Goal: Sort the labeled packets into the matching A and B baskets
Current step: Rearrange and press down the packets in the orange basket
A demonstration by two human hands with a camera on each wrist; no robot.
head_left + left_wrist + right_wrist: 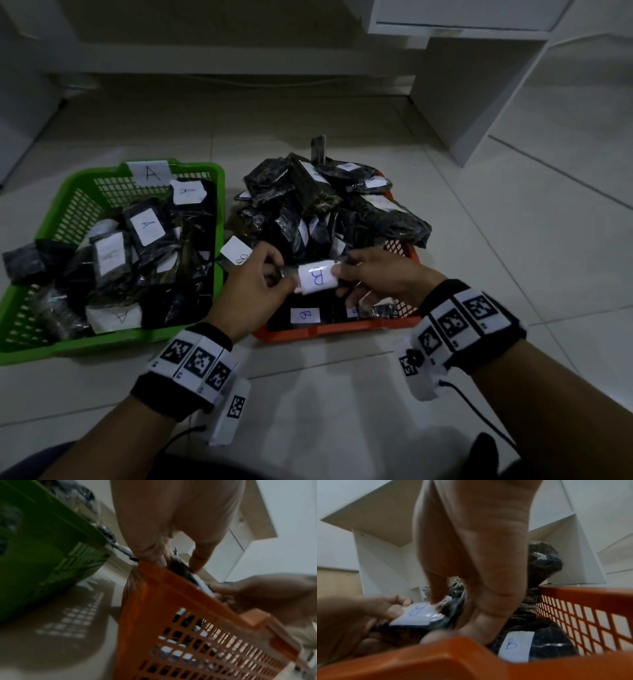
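A black packet with a white label marked B (315, 278) (418, 614) is held over the near part of the orange basket (342, 330) (171, 601) (436, 661). My left hand (263, 274) (171, 550) pinches its left end and my right hand (359, 274) (471, 608) pinches its right end. A heap of black packets (325, 205) fills the far part of the orange basket. The green basket (68, 342) (42, 547) with an A tag (149, 172) stands to the left and holds several black packets labelled A (147, 226).
A packet labelled B (305, 315) (513, 646) lies at the bottom of the orange basket near its front wall. Another labelled packet (236, 250) sticks out between the two baskets. White furniture (462, 85) stands behind on the tiled floor (513, 240).
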